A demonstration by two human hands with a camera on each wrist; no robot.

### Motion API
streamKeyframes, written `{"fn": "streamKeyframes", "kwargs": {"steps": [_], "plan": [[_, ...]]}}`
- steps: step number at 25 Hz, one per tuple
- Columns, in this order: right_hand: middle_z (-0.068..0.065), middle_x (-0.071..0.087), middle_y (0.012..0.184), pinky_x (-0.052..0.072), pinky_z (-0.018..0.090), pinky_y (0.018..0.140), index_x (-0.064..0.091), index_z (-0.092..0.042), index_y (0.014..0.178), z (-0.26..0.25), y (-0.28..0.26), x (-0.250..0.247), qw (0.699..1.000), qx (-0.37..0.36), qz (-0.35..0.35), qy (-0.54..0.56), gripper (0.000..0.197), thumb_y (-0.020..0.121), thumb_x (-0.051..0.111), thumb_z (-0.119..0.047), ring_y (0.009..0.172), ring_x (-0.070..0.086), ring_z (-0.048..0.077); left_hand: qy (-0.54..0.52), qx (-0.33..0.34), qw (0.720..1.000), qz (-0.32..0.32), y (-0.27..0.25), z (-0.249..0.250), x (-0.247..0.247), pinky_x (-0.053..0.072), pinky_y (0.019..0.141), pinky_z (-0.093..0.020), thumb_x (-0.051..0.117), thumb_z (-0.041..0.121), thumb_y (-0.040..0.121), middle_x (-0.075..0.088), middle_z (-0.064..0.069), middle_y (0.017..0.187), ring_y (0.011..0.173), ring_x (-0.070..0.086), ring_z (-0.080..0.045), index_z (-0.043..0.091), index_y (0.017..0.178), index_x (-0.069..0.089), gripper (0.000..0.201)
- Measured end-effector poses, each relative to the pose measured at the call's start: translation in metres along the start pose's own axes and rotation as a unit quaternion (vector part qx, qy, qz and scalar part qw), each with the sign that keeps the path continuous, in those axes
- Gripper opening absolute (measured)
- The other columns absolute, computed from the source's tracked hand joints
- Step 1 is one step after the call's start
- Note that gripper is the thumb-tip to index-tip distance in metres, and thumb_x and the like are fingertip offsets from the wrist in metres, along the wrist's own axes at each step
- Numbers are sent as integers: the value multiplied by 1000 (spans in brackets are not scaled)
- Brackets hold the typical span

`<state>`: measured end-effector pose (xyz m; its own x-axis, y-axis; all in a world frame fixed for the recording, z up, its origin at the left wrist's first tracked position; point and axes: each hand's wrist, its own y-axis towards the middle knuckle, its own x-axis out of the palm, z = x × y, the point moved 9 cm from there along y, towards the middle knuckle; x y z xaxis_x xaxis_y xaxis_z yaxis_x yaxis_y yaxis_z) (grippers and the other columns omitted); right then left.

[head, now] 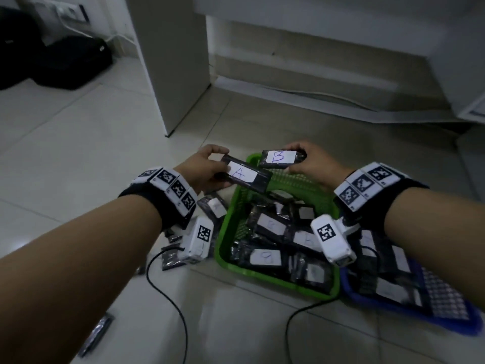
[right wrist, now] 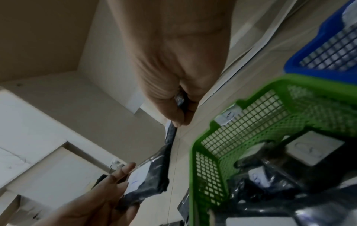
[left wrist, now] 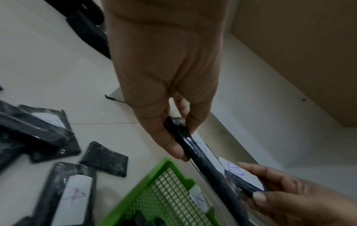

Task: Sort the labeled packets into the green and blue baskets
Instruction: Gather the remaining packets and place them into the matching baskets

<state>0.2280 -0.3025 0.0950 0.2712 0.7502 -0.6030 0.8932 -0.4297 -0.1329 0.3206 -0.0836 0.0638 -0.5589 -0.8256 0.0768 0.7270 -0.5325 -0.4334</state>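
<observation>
My left hand (head: 210,166) pinches a black packet with a white label marked A (head: 244,176) over the far left corner of the green basket (head: 226,232). My right hand (head: 312,164) grips a black packet labelled B (head: 282,158) just beyond it, over the basket's far rim. The green basket holds several labelled packets. To its right, the blue basket (head: 388,302) also holds several. In the left wrist view, thumb and fingers (left wrist: 173,146) clamp packet A (left wrist: 195,148) by its end. In the right wrist view, packet B (right wrist: 172,137) shows edge-on below my right hand (right wrist: 179,110).
Several loose packets (head: 212,206) lie on the tiled floor left of the green basket, and another (head: 97,334) lies near my left elbow. Black cables (head: 168,298) trail across the floor. A white cabinet panel (head: 173,74) stands behind, with black bags (head: 65,64) at far left.
</observation>
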Motion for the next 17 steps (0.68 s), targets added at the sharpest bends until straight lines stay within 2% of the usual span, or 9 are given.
{"fn": "streamKeyframes", "kwargs": {"steps": [2,3,5,7,10,13,15,17], "plan": [[10,65,107,57,46,82,59,-15,112,30,-15,-21,998,27,21,45,49,70,71,8,99,64,29,11,6,1000,7,9,0,34,59,59,-35,58,-6,86,58,-23,107,81,65,-31,18,106,50,32],[12,65,109,58,44,80,59,-12,114,46,-24,-24,997,41,21,58,48,72,70,9,97,64,28,9,7,1000,13,13,-4,47,60,58,-34,57,-6,86,58,-23,108,82,65,-32,18,105,50,32],[7,63,114,55,32,78,58,-11,120,80,-44,-22,997,58,-5,45,48,76,68,7,97,60,18,-18,3,999,29,17,-22,75,59,54,-31,55,-5,87,58,-19,103,78,63,-30,16,110,48,32],[-1,58,118,45,19,80,56,-13,125,104,-57,-7,996,59,-63,8,49,80,68,2,103,54,9,-55,-3,997,46,19,-47,90,57,53,-31,54,-4,88,58,-15,94,73,60,-26,14,113,47,32],[3,61,123,39,17,86,59,-11,126,124,-61,-6,995,32,-84,-45,43,84,66,-4,115,56,16,-42,-4,998,52,19,-74,112,56,51,-27,55,-5,87,60,-12,86,66,61,-19,15,114,50,34],[6,61,128,39,20,95,64,-11,121,146,-58,-43,999,45,4,-16,34,89,58,-2,120,55,20,-28,8,999,43,24,-78,137,57,54,-26,60,-6,84,62,-10,81,59,63,-15,12,117,51,38],[8,67,118,45,27,98,70,-10,110,179,-65,-80,991,77,105,40,27,90,54,-1,112,60,21,-15,22,999,22,28,-74,167,57,56,-28,63,-4,83,64,-10,82,63,63,-19,10,118,50,40],[9,71,107,50,33,95,73,-12,98,217,-80,-110,974,119,185,45,23,88,55,-3,103,65,23,10,39,999,-6,29,-71,204,57,57,-28,66,-2,82,64,-9,83,65,63,-20,11,115,50,38]]}}
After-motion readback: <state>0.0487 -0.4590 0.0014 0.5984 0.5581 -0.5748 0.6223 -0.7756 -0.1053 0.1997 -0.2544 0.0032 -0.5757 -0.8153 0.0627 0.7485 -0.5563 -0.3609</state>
